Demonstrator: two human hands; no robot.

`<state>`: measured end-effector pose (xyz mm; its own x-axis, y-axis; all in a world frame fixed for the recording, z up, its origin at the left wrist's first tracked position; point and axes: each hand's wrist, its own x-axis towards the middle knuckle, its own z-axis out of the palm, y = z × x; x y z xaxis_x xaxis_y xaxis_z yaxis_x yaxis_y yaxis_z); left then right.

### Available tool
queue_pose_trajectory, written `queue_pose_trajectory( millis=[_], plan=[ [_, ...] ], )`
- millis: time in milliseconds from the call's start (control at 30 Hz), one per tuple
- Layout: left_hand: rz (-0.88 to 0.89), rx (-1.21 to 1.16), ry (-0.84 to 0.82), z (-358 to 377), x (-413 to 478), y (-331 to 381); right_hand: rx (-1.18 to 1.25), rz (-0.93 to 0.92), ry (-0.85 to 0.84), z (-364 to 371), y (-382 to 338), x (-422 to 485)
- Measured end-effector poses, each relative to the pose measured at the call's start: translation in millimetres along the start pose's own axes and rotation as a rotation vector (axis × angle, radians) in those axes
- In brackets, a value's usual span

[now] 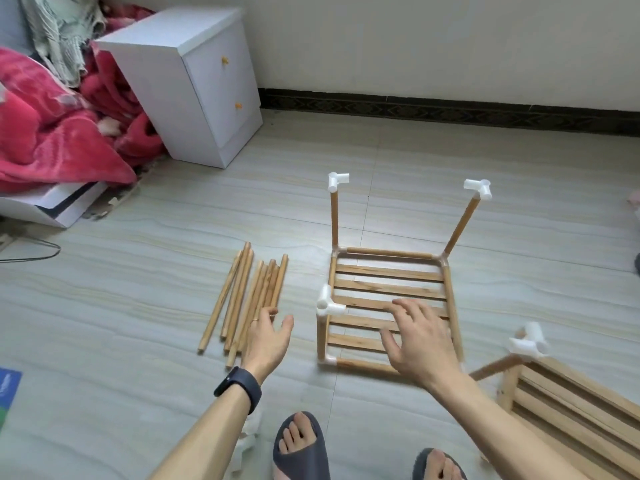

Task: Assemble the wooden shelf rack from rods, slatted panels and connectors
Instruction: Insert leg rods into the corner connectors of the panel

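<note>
1. The left hand (268,336) is hovering flat, fingers straight and thumb held apart, with its fingertips at the near ends of the rods (249,299). It is holding nothing.
2. The right hand (420,336) is spreading its fingers over the panel (388,273) and is holding nothing. The picture is blurring here, so it cannot be told whether it is pressing on the slats or hanging just above them.
3. The rods are lying loose and roughly parallel on the floor (121,289), just left of the frame (388,252).
4. The frame is sitting on the floor in front of the person, between the rods and a second panel (571,407). Its panel is lying flat inside four rails.
5. Three uprights (334,220) are standing in its corners, each carrying one of the white connectors (337,181). The far-right one is leaning outward.
6. A fourth connector (528,342) is showing blurred beside the right forearm; which piece it belongs to cannot be told.
7. Judgement: the rods are looking light, stiff and smooth, and likely to roll, so each is best pinched singly near mid-length. The frame is best steadied by a rail, not by the thin slats or the push-fit joints.
8. A white cabinet (194,81) and a red blanket (52,133) are lying well apart, at far left.
</note>
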<state>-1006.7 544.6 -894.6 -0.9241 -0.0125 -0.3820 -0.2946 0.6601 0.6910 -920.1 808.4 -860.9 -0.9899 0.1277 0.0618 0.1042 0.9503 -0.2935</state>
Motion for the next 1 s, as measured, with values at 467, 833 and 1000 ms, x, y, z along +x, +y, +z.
queue_pose_trajectory(
  millis=[467, 833, 1000],
  plan=[
    [-0.202, 0.599, 0.067, 16, 62, -99, -0.215, -0.018, -0.843, 153, 6, -8],
    [-0.239, 0.412, 0.154, -14, 105, -142, -0.231, -0.036, -0.876, 154, 8, -5],
    [-0.301, 0.356, 0.194, -18, 115, -135, -0.213, -0.027, -0.879, 153, 8, -5]
  ],
)
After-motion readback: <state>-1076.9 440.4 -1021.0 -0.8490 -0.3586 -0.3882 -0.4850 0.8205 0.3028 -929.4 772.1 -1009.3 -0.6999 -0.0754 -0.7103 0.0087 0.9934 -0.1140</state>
